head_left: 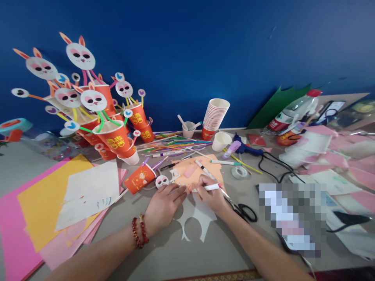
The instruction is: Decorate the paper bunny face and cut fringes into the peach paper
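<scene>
My right hand (207,195) is closed around a white marker pen (213,187) with a red end, its tip low over the peach paper (215,166). Beside it, my left hand (166,203) lies with fingers stretched out, fingertips on the near edge of that paper. What is under those fingertips is hidden. A white paper offcut (208,218) with round cutouts lies below both hands. Black-handled scissors (247,212) rest right of my right hand. Touching distance from my left hand are a small rabbit-face disc (161,181) and a tipped red paper cup (140,179).
Finished rabbit-faced cups (113,136) stand stacked at the left. Coloured sheets (52,199) lie in front of them. At the back are pipe cleaners and pens (175,145) and stacked paper cups (216,113). Rightward sit a tape roll (239,172) and a blue glue gun (247,147).
</scene>
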Demonstrator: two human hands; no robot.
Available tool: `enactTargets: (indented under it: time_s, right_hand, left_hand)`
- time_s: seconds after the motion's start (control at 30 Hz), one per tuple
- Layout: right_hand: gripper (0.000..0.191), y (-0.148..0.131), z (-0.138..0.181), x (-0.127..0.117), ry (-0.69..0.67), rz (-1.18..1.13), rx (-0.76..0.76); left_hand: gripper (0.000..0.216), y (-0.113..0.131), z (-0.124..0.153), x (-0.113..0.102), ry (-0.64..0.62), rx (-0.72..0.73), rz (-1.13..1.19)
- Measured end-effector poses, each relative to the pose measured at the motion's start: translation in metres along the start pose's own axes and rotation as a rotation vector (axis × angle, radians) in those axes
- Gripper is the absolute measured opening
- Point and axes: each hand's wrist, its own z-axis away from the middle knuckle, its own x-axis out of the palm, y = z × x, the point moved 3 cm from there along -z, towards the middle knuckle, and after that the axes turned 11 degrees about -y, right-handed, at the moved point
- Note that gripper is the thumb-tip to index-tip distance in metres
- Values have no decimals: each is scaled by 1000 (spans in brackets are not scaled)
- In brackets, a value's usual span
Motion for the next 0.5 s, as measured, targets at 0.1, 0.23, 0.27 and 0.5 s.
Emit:
enactTargets:
  time_s: [0.1,0.23,0.27,0.5]
  right_hand:
    - [21,0,0,1,4,1,21]
    - [20,-3,-1,2,-3,96,12]
    - [20,-3,-1,2,-4,105,14]
    - [20,2,-1,2,-13,137,5]
  left_hand:
    - [36,0,0,0,-3,0,1]
    - [36,0,0,1,-10,-5,-10]
    - [36,0,0,1,-13,-7,-13]
    - [39,0,-1,0,-24,-10,-15]
